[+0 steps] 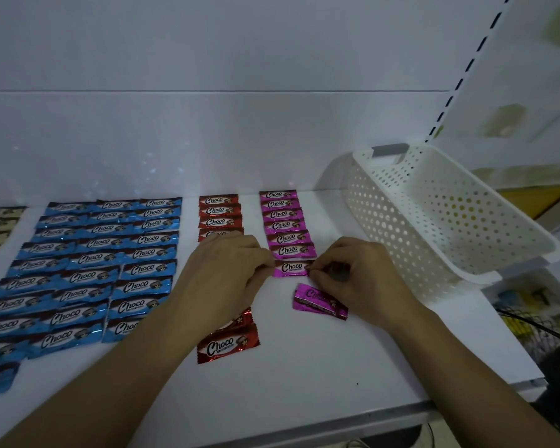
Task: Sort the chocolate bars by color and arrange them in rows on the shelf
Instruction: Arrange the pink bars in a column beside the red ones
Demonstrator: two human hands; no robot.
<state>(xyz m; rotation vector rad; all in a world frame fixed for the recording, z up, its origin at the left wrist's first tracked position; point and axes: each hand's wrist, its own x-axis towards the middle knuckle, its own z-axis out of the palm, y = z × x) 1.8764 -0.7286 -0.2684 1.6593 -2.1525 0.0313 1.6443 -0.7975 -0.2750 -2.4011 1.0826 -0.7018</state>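
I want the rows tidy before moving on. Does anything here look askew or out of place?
A loose magenta bar lies tilted below the magenta column, partly under the right hand. A red bar near the shelf's front lies slanted, apart from the red column. The white basket looks tipped.

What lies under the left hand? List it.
The left hand covers part of the red column: the fourth red bar peeks out above its knuckles, and another red bar shows beside the wrist. Whatever lies between them is hidden.
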